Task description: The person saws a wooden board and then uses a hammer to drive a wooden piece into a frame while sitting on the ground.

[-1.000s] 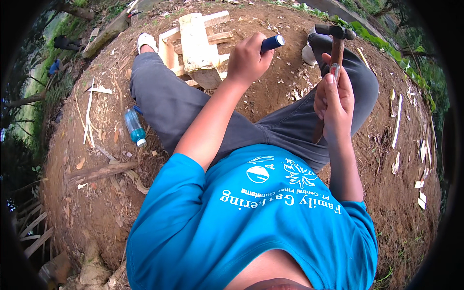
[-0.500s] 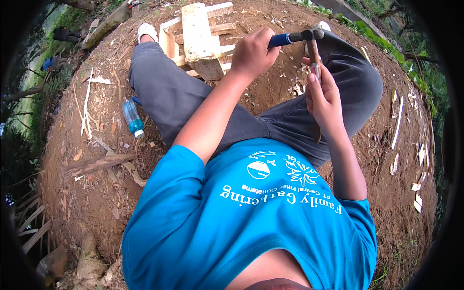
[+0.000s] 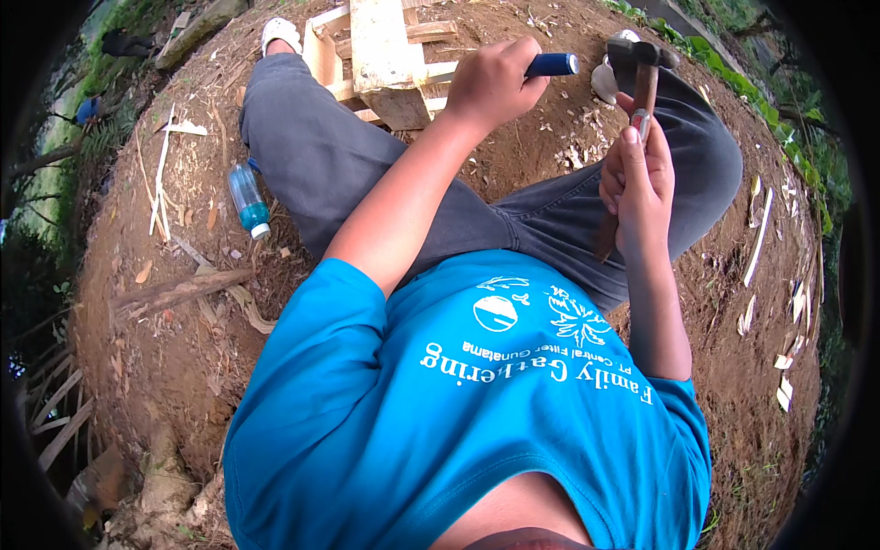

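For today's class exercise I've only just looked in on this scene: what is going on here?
A person sits on bare soil with legs stretched out. The left hand is closed around a blue-handled tool, held over a small wooden frame between the legs. The right hand holds a hammer by its wooden handle, head raised. A plastic bottle lies on the ground by the left leg, with wood offcuts scattered around.

Dark blue cylindrical tool handle (image 3: 552,64) sticks out of the left hand (image 3: 493,82). Right hand (image 3: 634,179) grips a reddish-brown wooden-handled hammer (image 3: 642,87), head dark grey, probably steel. Pale unpainted wooden frame (image 3: 385,55), raw yellowish timber. Clear plastic bottle (image 3: 247,200) with teal-blue tint and white cap. Grey trousers (image 3: 339,174), plain. Bright blue T-shirt (image 3: 440,431), white print. Reddish-brown bare soil (image 3: 156,348), pale wood chips scattered.
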### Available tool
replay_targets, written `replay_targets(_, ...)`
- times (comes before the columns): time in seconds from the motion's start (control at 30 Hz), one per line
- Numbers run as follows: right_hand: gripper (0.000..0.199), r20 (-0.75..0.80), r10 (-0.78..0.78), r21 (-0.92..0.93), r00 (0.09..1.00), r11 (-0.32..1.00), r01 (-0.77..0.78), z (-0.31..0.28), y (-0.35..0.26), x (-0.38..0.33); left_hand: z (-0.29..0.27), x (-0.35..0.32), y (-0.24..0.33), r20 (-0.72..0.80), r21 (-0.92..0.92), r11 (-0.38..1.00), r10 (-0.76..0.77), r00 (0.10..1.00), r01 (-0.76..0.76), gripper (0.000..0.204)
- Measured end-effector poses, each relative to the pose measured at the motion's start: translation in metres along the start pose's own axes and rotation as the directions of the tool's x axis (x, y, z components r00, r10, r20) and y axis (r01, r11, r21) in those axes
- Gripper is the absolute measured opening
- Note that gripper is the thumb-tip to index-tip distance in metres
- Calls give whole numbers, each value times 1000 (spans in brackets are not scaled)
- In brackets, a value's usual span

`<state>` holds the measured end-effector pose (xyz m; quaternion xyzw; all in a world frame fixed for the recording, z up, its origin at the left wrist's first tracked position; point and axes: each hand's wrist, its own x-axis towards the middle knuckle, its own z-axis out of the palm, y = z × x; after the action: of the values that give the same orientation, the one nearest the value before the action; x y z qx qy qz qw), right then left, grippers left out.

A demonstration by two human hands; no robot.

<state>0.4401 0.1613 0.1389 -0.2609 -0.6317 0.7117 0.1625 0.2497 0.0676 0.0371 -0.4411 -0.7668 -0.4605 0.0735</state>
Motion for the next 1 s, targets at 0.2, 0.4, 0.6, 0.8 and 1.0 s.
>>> replay_targets(0.2, 42, 30, 100, 89, 995, 991, -102, -1, 4, -8, 9, -10, -1, 159, 142, 987, 54, 986, -77, 22)
replay_targets(0.4, 47, -33, 111, 60, 993, 992, -109, -13, -1, -10, 9, -9, 3, 31, 107, 971, 211, 977, -214, 23)
replay_targets(0.6, 42, -13, 96, 67, 995, 993, -95, -14, -4, -9, 2, -4, 3, -89, 43, 987, 157, 984, -153, 26)
replay_targets(0.8, 43, 18, 93, 62, 996, 994, -94, -8, -13, -10, 3, -4, 1, -109, 78, 987, 151, 982, -143, 24)
replay_targets(1.0, 46, 27, 74, 33, 997, 997, -75, -6, -22, -12, -1, -4, 1, -143, 62, 990, 133, 981, -125, 22)
